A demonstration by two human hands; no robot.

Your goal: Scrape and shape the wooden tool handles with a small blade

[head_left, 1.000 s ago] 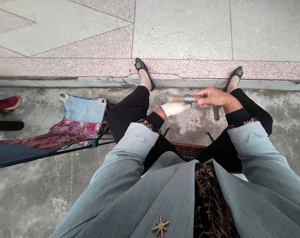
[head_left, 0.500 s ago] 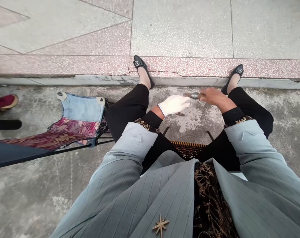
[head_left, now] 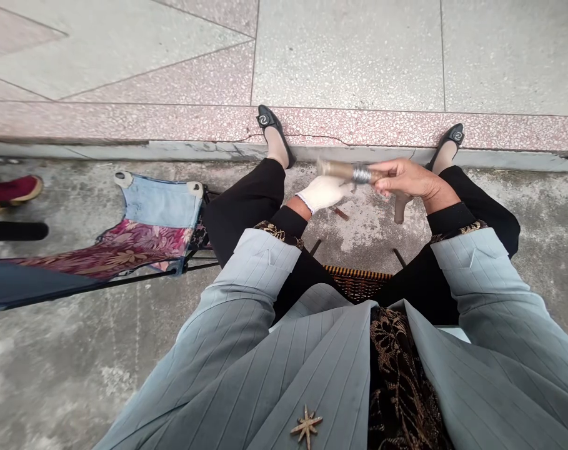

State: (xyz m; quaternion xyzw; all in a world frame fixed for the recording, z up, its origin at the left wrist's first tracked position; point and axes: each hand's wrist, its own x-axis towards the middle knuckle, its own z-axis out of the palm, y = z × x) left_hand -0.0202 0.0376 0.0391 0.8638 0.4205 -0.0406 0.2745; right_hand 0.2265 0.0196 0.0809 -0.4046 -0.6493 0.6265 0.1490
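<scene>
The right hand, bare, is gripping a brown rod by its right end, thumb and fingers being clamped around it. The rod is lying across the gap between the knees, its long axis running nearly left to right, with the free end pointing left and tilting slightly away from the body. Silvery wire is encircling the rod just beyond the right fingertips. The left hand, wearing a white glove, is sitting under the rod's free half as seen from above, slightly nearer the body; it is therefore the nearer hand to that end, while the right is the nearer to the wire.

Whether the glove is touching the rod cannot be told, since the rod is overlapping its upper edge. The left fingers are blurring; whether they are apart or together cannot be determined. The rod's free end is also smearing. A reddish-brown piece is showing just below the glove; whether it is being held or is resting on the concrete floor is unclear. A brown stub is projecting bodyward from beneath the right hand, which is hiding any joint with the rod.
</scene>
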